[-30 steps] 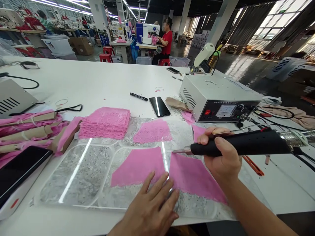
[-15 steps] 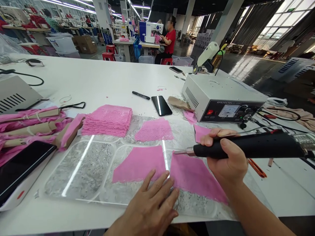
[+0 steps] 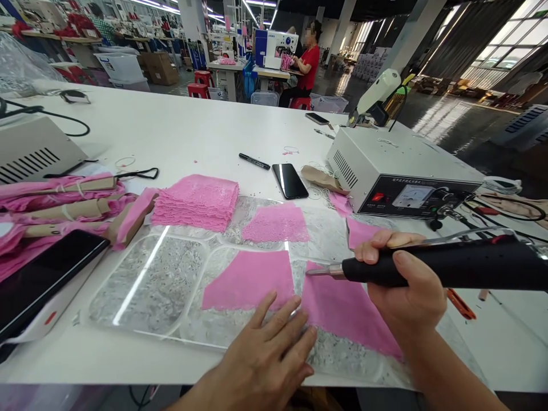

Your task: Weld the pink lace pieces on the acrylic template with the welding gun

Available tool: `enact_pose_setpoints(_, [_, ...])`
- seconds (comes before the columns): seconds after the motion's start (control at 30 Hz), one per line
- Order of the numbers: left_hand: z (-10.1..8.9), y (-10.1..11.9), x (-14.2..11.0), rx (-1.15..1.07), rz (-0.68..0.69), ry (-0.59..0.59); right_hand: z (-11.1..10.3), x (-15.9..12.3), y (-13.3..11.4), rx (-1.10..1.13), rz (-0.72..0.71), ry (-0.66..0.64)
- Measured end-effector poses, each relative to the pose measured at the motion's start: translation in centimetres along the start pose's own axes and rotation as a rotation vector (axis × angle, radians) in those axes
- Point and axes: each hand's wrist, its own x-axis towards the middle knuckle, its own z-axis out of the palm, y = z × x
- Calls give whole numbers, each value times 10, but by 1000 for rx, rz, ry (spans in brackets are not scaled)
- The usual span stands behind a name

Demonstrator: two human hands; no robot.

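My right hand (image 3: 405, 279) is wrapped round a black handheld ultrasonic cutter (image 3: 445, 265). Its metal tip (image 3: 319, 272) sits over the upper left part of the right pink fabric piece (image 3: 342, 308); whether it touches the cloth I cannot tell. Fingers stretched and spread, my left hand (image 3: 274, 342) rests flat on the clear patterned mat (image 3: 158, 285). Its fingertips reach the lower edge of the left pink fabric piece (image 3: 248, 279) and the near side of the right one. Behind these lies a smaller pink lace piece (image 3: 276, 222).
A pink lace stack (image 3: 194, 202) stands behind the mat's left part, beside tied pink bundles (image 3: 72, 200). A grey generator box (image 3: 402, 165) stands back right. Phones (image 3: 290, 181), a marker (image 3: 254, 161) and an orange cutter knife (image 3: 461, 304) lie about. A co-worker (image 3: 306, 65) sits beyond the table.
The whole view has shifted, so the table things appear slightly further right. The cutter's tip has moved a little inward from the right piece's top left corner. My left hand stays flat.
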Motion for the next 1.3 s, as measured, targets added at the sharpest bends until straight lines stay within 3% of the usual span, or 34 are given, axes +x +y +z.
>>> enact_pose_setpoints(0.4, [-6,2,1,25,-23,6,-2,-5,-10,39,49,12])
enact_pose_setpoints(0.83, [-5,4,1,23,-31,29,-5,-13,-8,52,57,-135])
enact_pose_setpoints(1.03, [2,0,-1,8,-25,64,-14,3,-19,17,-52,56])
enact_pose_setpoints(1.13, [12,-1,-4,-10,-10,144,-23,11,-23,-27,-84,159])
enact_pose_setpoints(1.3, [24,-1,-6,-29,-8,196,-26,10,-18,-36,-68,164])
